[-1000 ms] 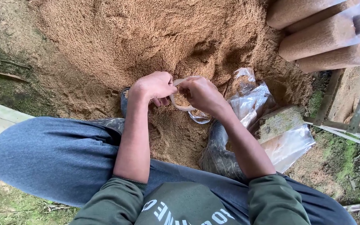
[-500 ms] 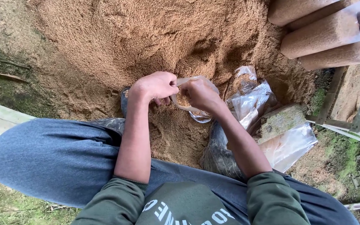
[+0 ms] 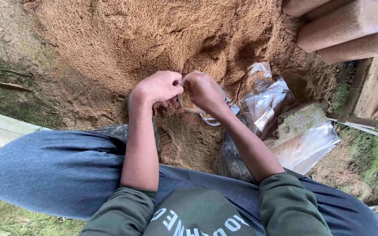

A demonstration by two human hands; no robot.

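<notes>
My left hand (image 3: 158, 87) and my right hand (image 3: 203, 91) meet over a heap of brown sawdust (image 3: 154, 39). Both pinch the rim of a small clear plastic bag (image 3: 189, 104) that holds some sawdust. The fingertips of the two hands almost touch at the bag's mouth. Most of the bag is hidden under my right hand. My knees in blue trousers (image 3: 57, 175) frame the spot from below.
Several empty clear plastic bags (image 3: 267, 98) lie to the right of my hands. Filled, cylinder-shaped sawdust bags (image 3: 346, 26) are stacked at the top right. A flat mossy block (image 3: 300, 122) lies on plastic. A pale board (image 3: 1, 126) runs at the left.
My hands have drawn closer together at the bag's mouth, which has narrowed. The bag stays in the same place over the sawdust.
</notes>
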